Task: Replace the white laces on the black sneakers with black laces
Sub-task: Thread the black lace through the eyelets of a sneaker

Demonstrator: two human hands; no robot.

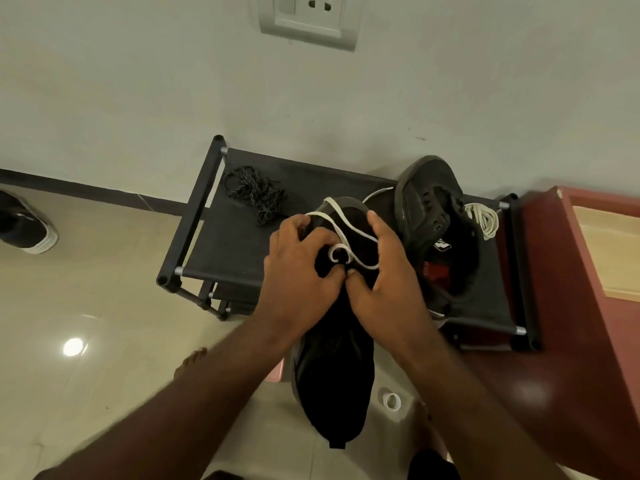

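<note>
A black sneaker (334, 382) lies toe-first on the front edge of a black shoe rack (221, 244), its heel toward me. My left hand (298, 271) grips its upper from the left. My right hand (388, 282) holds it from the right, thumb tip meeting the left thumb at the eyelets. A loose white lace (341, 223) loops over the toe between my hands. A second black sneaker (436, 216) lies tilted on the rack at the right, with a bundled white lace (485, 218) beside it. A pile of black laces (254, 190) sits at the rack's back left.
A dark red cabinet (568, 306) stands against the rack's right side. Another black shoe with a white sole (26, 225) rests on the tiled floor at far left. The wall with a socket (310, 19) is behind. A small white loop (391, 401) lies on the floor.
</note>
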